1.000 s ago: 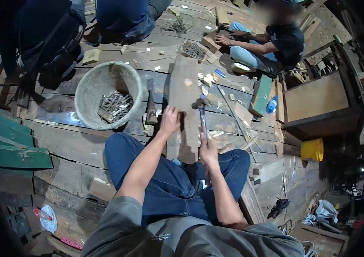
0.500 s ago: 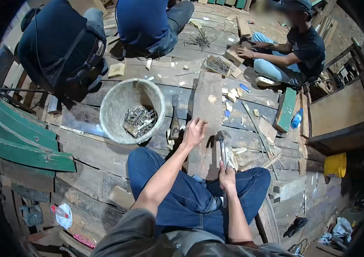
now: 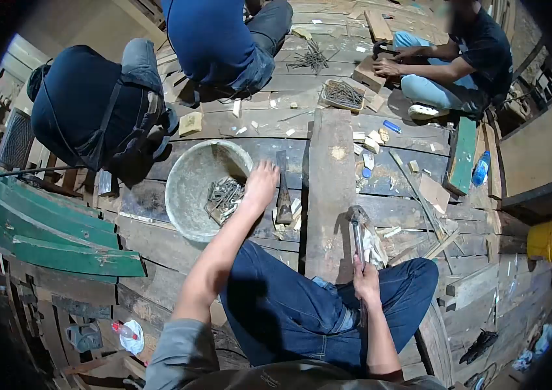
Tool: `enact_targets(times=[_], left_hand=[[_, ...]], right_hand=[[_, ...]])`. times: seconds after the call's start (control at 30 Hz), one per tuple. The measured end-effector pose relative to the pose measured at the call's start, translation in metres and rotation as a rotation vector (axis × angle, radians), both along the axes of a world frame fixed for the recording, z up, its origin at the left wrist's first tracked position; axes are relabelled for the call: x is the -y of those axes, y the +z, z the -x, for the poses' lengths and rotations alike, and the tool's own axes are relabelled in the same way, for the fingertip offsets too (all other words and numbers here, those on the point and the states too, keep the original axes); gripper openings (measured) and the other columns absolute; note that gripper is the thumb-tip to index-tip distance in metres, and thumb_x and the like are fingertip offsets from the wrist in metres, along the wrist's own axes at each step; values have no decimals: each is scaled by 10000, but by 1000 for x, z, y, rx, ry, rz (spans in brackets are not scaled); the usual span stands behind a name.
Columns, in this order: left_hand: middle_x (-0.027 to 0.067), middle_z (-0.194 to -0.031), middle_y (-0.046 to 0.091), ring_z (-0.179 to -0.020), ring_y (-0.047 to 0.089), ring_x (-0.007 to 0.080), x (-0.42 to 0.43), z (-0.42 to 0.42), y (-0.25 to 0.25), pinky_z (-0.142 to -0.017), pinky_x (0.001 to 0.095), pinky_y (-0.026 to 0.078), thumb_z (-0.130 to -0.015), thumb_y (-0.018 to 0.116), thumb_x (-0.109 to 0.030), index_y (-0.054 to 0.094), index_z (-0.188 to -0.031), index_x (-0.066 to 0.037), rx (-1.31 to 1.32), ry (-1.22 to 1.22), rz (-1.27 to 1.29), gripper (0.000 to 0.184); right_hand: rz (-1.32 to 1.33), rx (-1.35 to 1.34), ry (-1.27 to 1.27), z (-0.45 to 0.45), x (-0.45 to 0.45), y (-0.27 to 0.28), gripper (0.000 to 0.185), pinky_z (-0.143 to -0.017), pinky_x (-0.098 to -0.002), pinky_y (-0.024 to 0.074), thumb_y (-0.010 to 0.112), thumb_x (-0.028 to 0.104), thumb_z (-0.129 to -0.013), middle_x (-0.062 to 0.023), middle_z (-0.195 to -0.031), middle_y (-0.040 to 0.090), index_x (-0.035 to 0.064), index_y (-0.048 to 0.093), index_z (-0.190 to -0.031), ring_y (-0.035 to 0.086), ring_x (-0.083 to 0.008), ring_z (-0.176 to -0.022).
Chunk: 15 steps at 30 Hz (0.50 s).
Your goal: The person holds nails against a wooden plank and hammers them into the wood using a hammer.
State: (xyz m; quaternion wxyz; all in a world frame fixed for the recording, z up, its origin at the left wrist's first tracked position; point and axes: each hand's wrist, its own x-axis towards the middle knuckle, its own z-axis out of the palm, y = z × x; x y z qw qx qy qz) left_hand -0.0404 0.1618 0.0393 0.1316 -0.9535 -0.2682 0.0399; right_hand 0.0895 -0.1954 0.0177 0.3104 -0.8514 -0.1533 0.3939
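Observation:
My right hand (image 3: pixel 367 283) is wrapped round the handle of a claw hammer (image 3: pixel 358 235), whose head is up over a thick wooden plank (image 3: pixel 331 175) in front of my crossed legs. My left hand (image 3: pixel 262 184) is at the right rim of a grey bucket (image 3: pixel 178 188), its fingers loosely extended and slightly apart. Nothing shows in it, though the palm side is hidden. Inside the bucket lie many bent nails and metal bits (image 3: pixel 225 197). A chisel-like tool with a dark wooden handle (image 3: pixel 283 198) lies between bucket and plank.
Foam-like chunks, wood scraps and a blue lighter (image 3: pixel 392 126) lie right of the plank. A tray of nails (image 3: pixel 343 95) stands beyond it. Three people sit nearby; one holds a hammer over a wood block (image 3: pixel 369 75). Green boards (image 3: pixel 74 244) are stacked left.
My left hand has moved left from above the plank to the bucket's rim, and its fingers have loosened. My right hand still holds the hammer. The view has shifted slightly.

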Motion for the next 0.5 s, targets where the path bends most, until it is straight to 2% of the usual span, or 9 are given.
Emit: enact_targets(times=[0.07, 0.1, 0.13, 0.17, 0.23, 0.33, 0.37, 0.5], left_hand=[[223, -1169, 603, -1166, 546, 360, 10, 12, -12, -997, 430, 452, -820, 648, -184, 599, -1185, 35, 21, -25, 21, 428], [229, -1174, 604, -1149, 557, 352, 22, 16, 3, -1005, 435, 444, -806, 670, -212, 614, -1152, 32, 65, -9, 137, 427], [212, -1146, 614, -1112, 569, 337, 31, 22, 3, -1001, 429, 442, -794, 688, -238, 623, -1138, 23, 150, -40, 93, 436], [202, -1132, 618, -1099, 571, 327, 34, 27, 4, -993, 423, 443, -801, 681, -236, 626, -1134, 17, 82, -56, 60, 421], [186, -1112, 624, -1085, 574, 311, 41, 39, 9, -979, 413, 445, -818, 666, -242, 632, -1130, 8, -22, -84, 56, 401], [150, -1102, 630, -1084, 572, 288, 50, 55, 18, -961, 398, 443, -877, 613, -282, 641, -1129, -4, -88, -154, 99, 376], [137, -1096, 631, -1082, 571, 284, 49, 61, 17, -962, 395, 443, -889, 603, -293, 642, -1127, -9, -55, -169, 104, 373], [133, -1066, 636, -1093, 572, 280, 45, 98, 10, -976, 384, 439, -912, 586, -271, 658, -1042, -18, 39, -249, 120, 293]], right_hand=[[-55, 65, 38, -2, 11, -28, 533, -689, -517, 488, 516, 436, -1011, -320, -712, 598, -75, 653, -946, 622, -513, -786], [-69, 79, 45, -3, 13, -34, 530, -692, -519, 488, 516, 435, -1011, -324, -718, 598, -74, 653, -961, 624, -513, -795], [-82, 93, 53, -4, 14, -39, 527, -696, -521, 487, 516, 434, -1011, -327, -723, 597, -73, 653, -976, 626, -512, -804], [-96, 95, 52, -5, 15, -46, 530, -691, -519, 488, 514, 438, -1012, -321, -713, 596, -73, 652, -979, 632, -504, -788], [-21, 0, 21, -3, 7, -16, 543, -621, -498, 491, 505, 453, -1017, -288, -652, 583, -69, 650, -978, 658, -435, -650], [-105, 110, 81, -4, 12, -34, 546, -538, -471, 480, 506, 460, -1017, -252, -585, 562, -63, 651, -958, 640, -370, -529], [-111, 96, 21, 0, 7, -13, 549, -493, -456, 467, 513, 460, -1015, -240, -567, 565, -66, 650, -931, 620, -360, -484], [-36, 8, 45, -4, 6, -5, 574, -501, -454, 478, 508, 468, -1015, -238, -577, 582, -74, 637, -877, 630, -348, -487]])
